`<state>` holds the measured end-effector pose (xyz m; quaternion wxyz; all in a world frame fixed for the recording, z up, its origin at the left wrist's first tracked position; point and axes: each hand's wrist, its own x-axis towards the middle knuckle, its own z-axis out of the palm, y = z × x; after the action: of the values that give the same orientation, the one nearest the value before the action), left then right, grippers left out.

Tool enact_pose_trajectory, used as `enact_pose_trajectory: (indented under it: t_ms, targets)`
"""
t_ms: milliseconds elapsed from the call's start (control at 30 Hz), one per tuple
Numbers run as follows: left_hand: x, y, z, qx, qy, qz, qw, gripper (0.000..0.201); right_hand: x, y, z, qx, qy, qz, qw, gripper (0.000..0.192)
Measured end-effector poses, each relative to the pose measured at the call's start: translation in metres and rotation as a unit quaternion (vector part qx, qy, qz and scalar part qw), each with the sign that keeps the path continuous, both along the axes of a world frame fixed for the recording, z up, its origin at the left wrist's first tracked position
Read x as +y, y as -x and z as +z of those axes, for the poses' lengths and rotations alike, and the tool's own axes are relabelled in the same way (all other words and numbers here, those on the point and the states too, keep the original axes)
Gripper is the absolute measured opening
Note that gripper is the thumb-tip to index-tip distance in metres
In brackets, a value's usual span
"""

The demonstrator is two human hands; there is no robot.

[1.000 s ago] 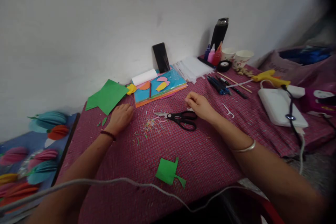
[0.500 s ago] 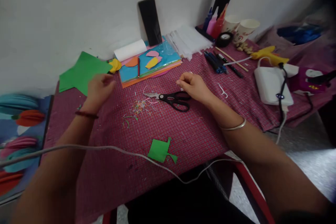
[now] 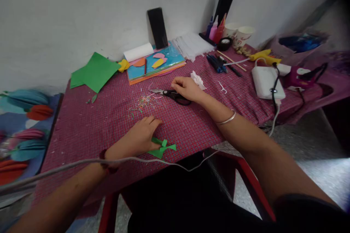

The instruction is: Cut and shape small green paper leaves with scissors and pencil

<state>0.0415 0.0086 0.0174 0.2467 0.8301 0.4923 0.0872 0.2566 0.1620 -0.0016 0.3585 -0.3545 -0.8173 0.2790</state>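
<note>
Green paper scrap [image 3: 161,149] | L hand [image 3: 142,136] flat on it | R hand [image 3: 186,88] gripping scissors [image 3: 171,94] | cups [image 3: 242,33]: contents unseen

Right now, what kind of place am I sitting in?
Probably a home craft corner: a cloth-covered table against a plain wall, with coloured paper sheets, black scissors under the right hand, and a yellow glue gun. The left hand rests on a green paper cutout.
</note>
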Motion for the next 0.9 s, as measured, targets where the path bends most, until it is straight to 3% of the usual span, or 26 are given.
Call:
enact_pose_trajectory:
  t_ms: [133, 200, 367, 433, 500, 567, 667, 767, 833, 900]
  targets:
    - [-0.003, 0.006, -0.007, -0.058, 0.12, 0.069, 0.989, 0.009, -0.001, 0.003, -0.004, -0.005, -0.018, 0.007, 1.0, 0.019]
    - [-0.001, 0.012, -0.003, -0.113, 0.147, 0.125, 0.975, 0.012, -0.001, 0.004, -0.005, 0.006, -0.019, 0.012, 1.0, 0.019]
    - [0.006, 0.034, 0.011, -0.229, 0.052, 0.266, 0.935, 0.016, -0.002, 0.006, -0.001, 0.003, -0.011, 0.007, 1.0, 0.019]
    - [0.007, 0.043, 0.011, -0.254, 0.033, 0.297, 0.92, 0.014, -0.006, 0.005, 0.002, -0.043, -0.016, 0.015, 0.999, 0.018]
    - [0.006, 0.048, 0.009, -0.226, -0.004, 0.306, 0.925, 0.012, -0.011, 0.002, 0.004, -0.104, -0.04, 0.031, 0.993, 0.017]
    - [0.002, 0.048, 0.008, -0.134, -0.095, 0.28, 0.946, 0.012, -0.017, -0.003, 0.005, -0.159, -0.075, 0.043, 0.984, 0.018]
    - [-0.014, 0.03, 0.013, -0.007, -0.224, 0.165, 0.96, 0.011, -0.024, -0.01, 0.005, -0.193, -0.103, 0.034, 0.975, 0.019]
    - [-0.035, 0.0, 0.018, -0.008, -0.139, 0.001, 0.99, 0.014, -0.031, -0.012, 0.004, -0.187, -0.102, 0.027, 0.977, 0.019]
    - [-0.046, -0.017, 0.018, 0.033, -0.092, -0.053, 0.994, 0.015, -0.035, -0.012, 0.004, -0.181, -0.1, 0.03, 0.978, 0.02]
    - [-0.053, -0.026, 0.017, 0.082, -0.068, -0.064, 0.992, 0.014, -0.041, -0.01, 0.006, -0.178, -0.096, 0.036, 0.979, 0.02]
